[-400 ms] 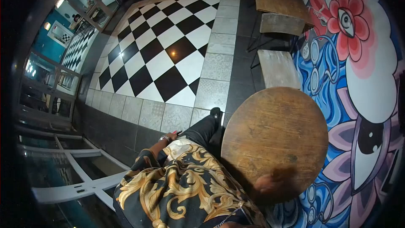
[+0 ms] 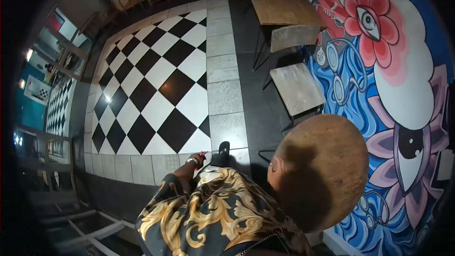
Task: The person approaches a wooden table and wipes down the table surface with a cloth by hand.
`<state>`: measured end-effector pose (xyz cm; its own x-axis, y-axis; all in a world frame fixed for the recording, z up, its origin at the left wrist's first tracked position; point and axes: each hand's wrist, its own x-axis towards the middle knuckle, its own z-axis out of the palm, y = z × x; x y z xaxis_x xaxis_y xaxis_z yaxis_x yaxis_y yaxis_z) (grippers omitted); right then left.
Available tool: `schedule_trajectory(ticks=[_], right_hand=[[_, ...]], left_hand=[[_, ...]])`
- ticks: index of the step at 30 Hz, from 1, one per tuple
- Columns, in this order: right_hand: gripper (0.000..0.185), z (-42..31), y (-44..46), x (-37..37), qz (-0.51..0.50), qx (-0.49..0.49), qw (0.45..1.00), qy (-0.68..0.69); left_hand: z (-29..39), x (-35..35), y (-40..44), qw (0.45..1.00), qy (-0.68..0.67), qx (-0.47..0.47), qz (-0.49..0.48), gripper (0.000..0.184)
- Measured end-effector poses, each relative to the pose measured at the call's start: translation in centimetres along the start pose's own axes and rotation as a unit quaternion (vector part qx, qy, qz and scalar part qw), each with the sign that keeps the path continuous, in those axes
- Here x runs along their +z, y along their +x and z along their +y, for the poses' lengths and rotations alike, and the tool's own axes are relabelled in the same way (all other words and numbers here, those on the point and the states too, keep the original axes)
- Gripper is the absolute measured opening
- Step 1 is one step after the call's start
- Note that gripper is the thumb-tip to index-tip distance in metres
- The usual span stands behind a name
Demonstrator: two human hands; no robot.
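My left hand (image 2: 198, 158) hangs beside my hip, apart from any object, with a shiny bracelet (image 2: 192, 160) at its wrist. Red nails show at its tips, and the loosely bent fingers look spread with nothing visible in them. A blurred, reddish-brown shape that looks like my right hand (image 2: 276, 169) is by the left edge of the round wooden table (image 2: 341, 161); its fingers cannot be made out. Whether it touches the tabletop is unclear. My black and gold patterned top (image 2: 213, 208) fills the lower middle, and a dark shoe (image 2: 224, 149) shows ahead of it.
A pale wooden chair (image 2: 297, 90) stands beyond the round table, with a rectangular wooden table (image 2: 279, 2) behind it. A painted mural wall (image 2: 403, 76) runs along the right. Black and white floor tiles (image 2: 151, 80) spread ahead. Glass-paned doors (image 2: 66, 61) line the left.
The view has turned and moved forward. The left hand has swung ahead. The reddish-brown shape has shifted from low on the round table to its left edge.
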<state>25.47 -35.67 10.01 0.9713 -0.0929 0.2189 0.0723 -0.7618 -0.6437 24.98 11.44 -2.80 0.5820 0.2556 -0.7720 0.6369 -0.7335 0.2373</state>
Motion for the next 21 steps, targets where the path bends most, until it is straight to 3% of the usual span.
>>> schedule_trajectory(ticks=[1, 2, 3, 5, 7, 9, 12, 13, 15, 17, 18, 21], right_hand=[[0.034, -1.5, 1.1, 1.1, -0.026, -0.048, 0.998, -0.044], [0.02, -4.5, 2.4, 0.8, 0.037, -0.089, 0.995, -0.006], [0.02, -5.0, 2.8, 2.7, 0.041, -0.088, 0.995, -0.008], [0.016, -3.6, 3.7, 6.4, 0.022, -0.018, 0.995, -0.096], [0.016, -3.8, 6.1, 6.4, 0.021, -0.011, 0.994, -0.102], [0.017, -4.6, 7.4, 7.3, 0.02, 0.012, 0.994, -0.11], [0.018, -5.4, 9.4, 9.9, 0.006, 0.061, 0.991, -0.12], [0.018, -4.8, 10.0, 11.0, -0.003, 0.082, 0.988, -0.128], [0.019, -4.3, 12.0, 13.1, -0.024, 0.126, 0.982, -0.139], [0.019, -3.6, 14.1, 15.6, -0.053, 0.163, 0.975, -0.144], [0.02, -3.2, 15.8, 17.1, -0.067, 0.178, 0.971, -0.146], [0.021, -0.5, 21.7, 22.4, -0.133, 0.211, 0.957, -0.145]], left_hand=[[0.5, -1.7, 2.5, 0.998, -0.014, 0.057, 0.007, 0.033], [4.7, -6.0, 0.6, 0.999, 0.034, 0.02, -0.012, 0.035], [6.5, -8.8, 2.7, 0.992, 0.093, 0.081, -0.029, 0.037], [8.1, -11.7, 8.0, 0.978, 0.083, 0.178, 0.075, 0.04], [11.6, -16.0, 9.7, 0.969, 0.111, 0.213, 0.057, 0.052], [12.5, -17.7, 12.9, 0.964, 0.051, 0.244, 0.089, 0.049], [12.6, -18.6, 18.7, 0.955, -0.006, 0.267, 0.129, 0.05], [13.7, -21.3, 16.4, 0.961, -0.002, 0.262, 0.089, 0.05], [12.6, -21.6, 19.3, 0.981, 0.028, 0.176, 0.076, 0.046], [10.3, -22.4, 21.2, 0.958, -0.035, 0.28, 0.047, 0.038], [10.1, -23.0, 22.7, 0.962, 0.072, 0.264, -0.02, 0.032], [7.1, -26.4, 24.4, 0.984, 0.058, 0.165, -0.032, 0.031]])
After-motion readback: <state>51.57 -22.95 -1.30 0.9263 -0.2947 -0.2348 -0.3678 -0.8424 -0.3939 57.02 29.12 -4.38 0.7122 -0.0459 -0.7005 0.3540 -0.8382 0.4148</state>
